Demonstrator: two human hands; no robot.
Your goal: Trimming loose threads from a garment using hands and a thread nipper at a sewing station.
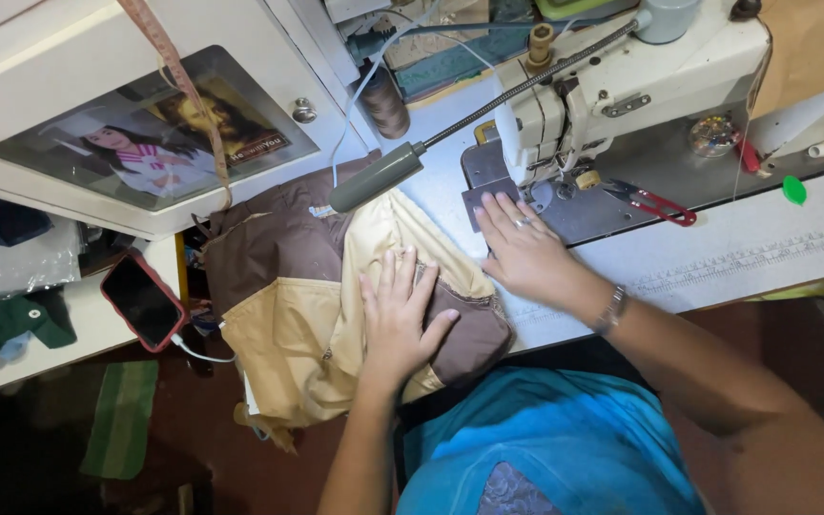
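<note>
A brown and tan garment (317, 286) lies bunched on the sewing table's front edge. My left hand (398, 315) presses flat on it, fingers spread, over a brown panel. My right hand (522, 248) lies flat on the table just in front of the white sewing machine (622, 86), fingertips by the needle plate (488, 195), touching the garment's edge. A ring and a wrist bracelet show on that hand. Neither hand grips anything.
A grey flexible lamp (379, 176) hangs over the garment. Red-handled thread snips (655, 202) lie on the machine bed. A phone in a red case (142, 300) charges on the left shelf beside a framed picture (150, 133). A measuring tape (183, 86) hangs down.
</note>
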